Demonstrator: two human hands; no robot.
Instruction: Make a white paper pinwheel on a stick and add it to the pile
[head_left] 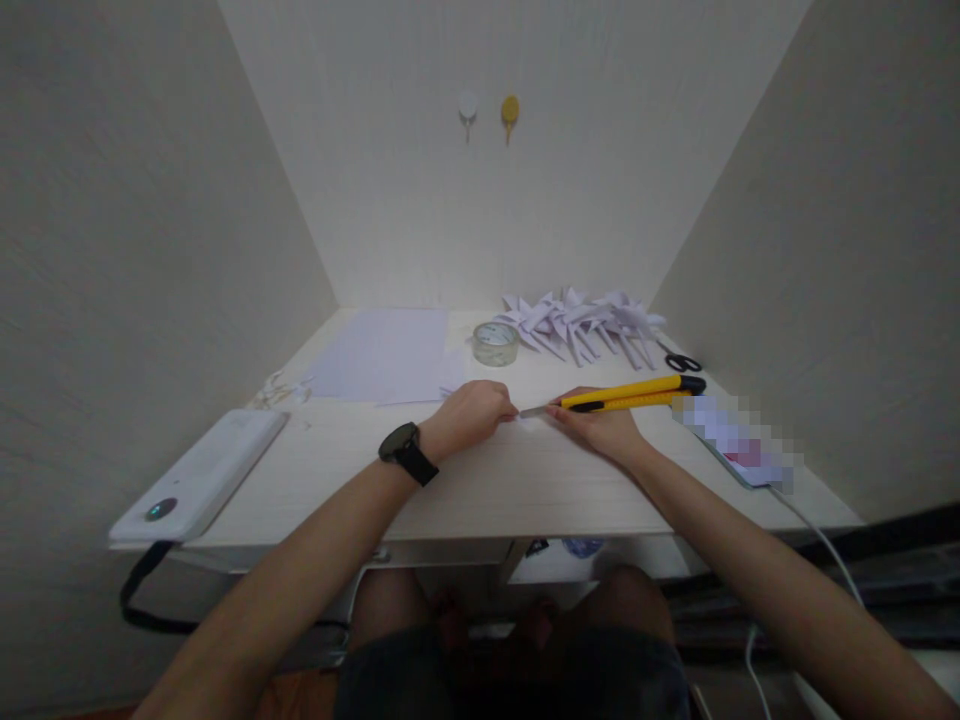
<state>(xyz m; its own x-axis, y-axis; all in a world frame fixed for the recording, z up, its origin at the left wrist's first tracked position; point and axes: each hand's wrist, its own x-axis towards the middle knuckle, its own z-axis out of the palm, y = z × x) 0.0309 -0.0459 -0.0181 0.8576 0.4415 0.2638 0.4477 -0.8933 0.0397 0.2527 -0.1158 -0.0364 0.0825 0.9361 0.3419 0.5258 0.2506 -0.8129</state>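
Hands [472, 415] [609, 432] close, cutter [630, 391] in right, blade [535, 411] between

Against my right fingers [570, 418] I have the smooth yellow plastic of the cutter [626, 393], its thin blade [535, 411] of grey metal. The desk [480, 500] looks like pale, matt, grained wood; at its far side lie matt paper sheets [390, 350], folded-paper pinwheels [574, 325] and a glossy, clear plastic tape roll [495, 352].

left forearm [315, 560], right forearm [750, 545] angled inward | left hand [471, 414] curled | right hand [604, 428] gripping, nearby
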